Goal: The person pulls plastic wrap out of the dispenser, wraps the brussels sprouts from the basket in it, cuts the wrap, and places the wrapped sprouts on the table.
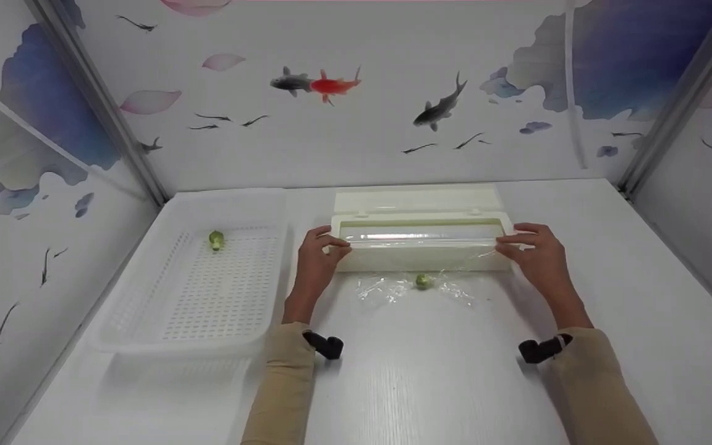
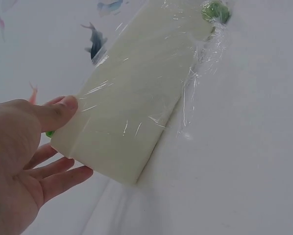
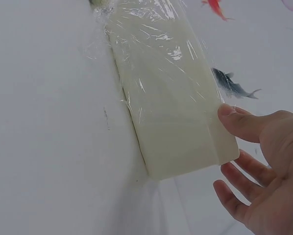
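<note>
A cream cling film box lies on the table with its lid folded back and a shiny film roll inside. Clear cling film drapes over the front and bunches on the table. At its crumpled end sits a small green vegetable like a Brussels sprout. My left hand grips the box's left end, thumb at the upper front edge, lower fingers spread by the end wall. The right hand grips the opposite end likewise, thumb on the edge.
To the left stands a white perforated plastic basket with another small green vegetable in it. White panels printed with fish and petals enclose the white table at the back and sides.
</note>
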Demonstrator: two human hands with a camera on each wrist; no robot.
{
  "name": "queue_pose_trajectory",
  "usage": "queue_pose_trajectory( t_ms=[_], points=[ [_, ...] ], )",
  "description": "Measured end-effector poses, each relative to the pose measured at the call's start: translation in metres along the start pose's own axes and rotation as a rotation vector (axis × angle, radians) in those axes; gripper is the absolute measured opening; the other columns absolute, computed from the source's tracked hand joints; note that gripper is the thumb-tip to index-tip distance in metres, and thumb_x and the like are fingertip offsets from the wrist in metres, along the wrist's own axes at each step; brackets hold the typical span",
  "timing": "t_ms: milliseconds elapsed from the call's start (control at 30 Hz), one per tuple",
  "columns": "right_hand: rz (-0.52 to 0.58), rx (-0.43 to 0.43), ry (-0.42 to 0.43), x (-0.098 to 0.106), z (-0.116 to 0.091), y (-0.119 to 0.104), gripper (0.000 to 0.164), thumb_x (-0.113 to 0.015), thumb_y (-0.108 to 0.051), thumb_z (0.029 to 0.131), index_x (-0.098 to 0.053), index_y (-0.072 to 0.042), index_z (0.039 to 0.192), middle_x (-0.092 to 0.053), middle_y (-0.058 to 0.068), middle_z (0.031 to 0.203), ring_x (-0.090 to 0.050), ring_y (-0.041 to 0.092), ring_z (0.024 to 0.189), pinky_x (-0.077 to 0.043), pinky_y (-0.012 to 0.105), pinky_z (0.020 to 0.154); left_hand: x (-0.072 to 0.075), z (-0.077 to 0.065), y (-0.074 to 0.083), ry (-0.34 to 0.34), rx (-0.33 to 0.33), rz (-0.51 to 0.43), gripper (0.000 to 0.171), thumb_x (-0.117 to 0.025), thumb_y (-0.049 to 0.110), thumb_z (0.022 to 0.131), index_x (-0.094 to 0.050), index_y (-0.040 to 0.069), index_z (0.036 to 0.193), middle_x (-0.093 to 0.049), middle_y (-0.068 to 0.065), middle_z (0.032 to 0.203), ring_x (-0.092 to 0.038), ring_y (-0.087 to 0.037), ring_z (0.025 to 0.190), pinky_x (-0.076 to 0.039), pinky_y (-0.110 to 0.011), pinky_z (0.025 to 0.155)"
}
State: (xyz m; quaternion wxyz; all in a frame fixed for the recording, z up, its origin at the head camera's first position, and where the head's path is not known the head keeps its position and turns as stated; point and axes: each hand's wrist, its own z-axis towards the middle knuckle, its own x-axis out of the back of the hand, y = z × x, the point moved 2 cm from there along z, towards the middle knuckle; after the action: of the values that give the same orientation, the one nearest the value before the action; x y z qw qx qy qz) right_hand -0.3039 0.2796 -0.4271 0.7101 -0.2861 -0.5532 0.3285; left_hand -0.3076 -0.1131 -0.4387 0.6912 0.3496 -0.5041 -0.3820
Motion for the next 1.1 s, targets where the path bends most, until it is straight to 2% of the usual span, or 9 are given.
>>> queue_pose_trajectory(
  t_ms=[100, 133, 333, 467, 600, 733, 900, 1000, 1100],
  points=[
    [0.010, 0.015, 0.007, 0.000, 0.000, -0.001, 0.032, -0.073, -0.024, 0.093, -0.074, 0.003, 0.112, -0.048, 0.021, 0.145, -0.042, 0.041, 0.140, -0.046, 0.055, 0.108, 0.000, -0.001, 0.002, -0.021, -0.015, -0.015, 0.011, -0.074, 0.010, 0.090, -0.076, 0.001, 0.096, -0.053, -0.016, 0.142, -0.049, -0.034, 0.137, -0.054, -0.044, 0.105],
    [0.010, 0.019, 0.006, 0.000, 0.000, -0.001, 0.032, -0.073, -0.024, 0.093, -0.074, 0.003, 0.110, -0.049, 0.021, 0.145, -0.042, 0.041, 0.140, -0.046, 0.056, 0.108, 0.001, -0.001, 0.002, -0.026, -0.021, -0.006, 0.011, -0.074, 0.010, 0.091, -0.075, 0.001, 0.096, -0.053, -0.016, 0.141, -0.049, -0.034, 0.137, -0.052, -0.045, 0.107],
    [-0.026, 0.026, -0.015, 0.001, -0.002, -0.006, 0.030, -0.070, -0.021, 0.095, -0.072, 0.005, 0.109, -0.048, 0.026, 0.140, -0.043, 0.045, 0.134, -0.044, 0.059, 0.106, 0.004, -0.003, 0.013, -0.034, -0.085, 0.153, 0.009, -0.075, 0.011, 0.089, -0.078, 0.004, 0.093, -0.061, -0.015, 0.125, -0.053, -0.034, 0.127, -0.044, -0.046, 0.111],
    [-0.092, 0.048, -0.002, 0.003, -0.004, -0.010, 0.022, -0.071, -0.016, 0.094, -0.074, 0.002, 0.106, -0.054, 0.022, 0.120, -0.052, 0.041, 0.117, -0.048, 0.044, 0.092, 0.005, -0.005, 0.019, -0.027, -0.132, 0.261, 0.007, -0.076, 0.010, 0.088, -0.079, 0.005, 0.092, -0.064, -0.013, 0.120, -0.054, -0.032, 0.124, -0.047, -0.045, 0.108],
    [-0.127, 0.060, -0.013, 0.007, -0.005, -0.013, 0.018, -0.072, -0.016, 0.093, -0.076, -0.002, 0.103, -0.060, 0.016, 0.107, -0.058, 0.034, 0.104, -0.048, 0.027, 0.075, 0.007, -0.007, 0.021, 0.000, -0.188, 0.316, 0.007, -0.078, 0.011, 0.087, -0.080, 0.005, 0.090, -0.063, -0.012, 0.121, -0.053, -0.030, 0.123, -0.047, -0.047, 0.107],
    [-0.125, 0.016, -0.067, 0.010, -0.006, -0.014, 0.021, -0.070, -0.021, 0.094, -0.075, -0.004, 0.106, -0.066, 0.016, 0.109, -0.061, 0.031, 0.102, -0.049, 0.022, 0.068, 0.008, -0.009, 0.022, -0.033, -0.229, 0.304, 0.006, -0.078, 0.010, 0.087, -0.080, 0.005, 0.090, -0.063, -0.011, 0.111, -0.054, -0.028, 0.112, -0.051, -0.043, 0.098],
    [-0.104, -0.050, -0.156, 0.010, -0.005, -0.012, 0.027, -0.069, -0.027, 0.096, -0.072, -0.006, 0.112, -0.068, 0.018, 0.118, -0.063, 0.032, 0.104, -0.053, 0.026, 0.073, 0.010, -0.009, 0.022, -0.103, -0.248, 0.260, 0.007, -0.076, 0.010, 0.089, -0.079, 0.007, 0.094, -0.072, -0.008, 0.100, -0.063, -0.025, 0.102, -0.054, -0.041, 0.092],
    [-0.069, -0.052, -0.193, 0.011, -0.005, -0.010, 0.030, -0.069, -0.029, 0.096, -0.072, -0.005, 0.113, -0.069, 0.019, 0.117, -0.067, 0.031, 0.100, -0.058, 0.030, 0.075, 0.012, -0.009, 0.022, -0.134, -0.223, 0.218, 0.007, -0.073, 0.010, 0.090, -0.078, 0.008, 0.095, -0.075, -0.007, 0.098, -0.067, -0.024, 0.099, -0.055, -0.041, 0.092],
    [-0.008, -0.025, -0.216, 0.012, -0.004, -0.008, 0.032, -0.070, -0.029, 0.095, -0.072, -0.002, 0.113, -0.071, 0.019, 0.114, -0.071, 0.023, 0.095, -0.061, 0.029, 0.075, 0.013, -0.009, 0.023, -0.170, -0.172, 0.189, 0.008, -0.072, 0.010, 0.092, -0.078, 0.007, 0.096, -0.077, -0.007, 0.097, -0.068, -0.022, 0.097, -0.055, -0.039, 0.089]
  ],
)
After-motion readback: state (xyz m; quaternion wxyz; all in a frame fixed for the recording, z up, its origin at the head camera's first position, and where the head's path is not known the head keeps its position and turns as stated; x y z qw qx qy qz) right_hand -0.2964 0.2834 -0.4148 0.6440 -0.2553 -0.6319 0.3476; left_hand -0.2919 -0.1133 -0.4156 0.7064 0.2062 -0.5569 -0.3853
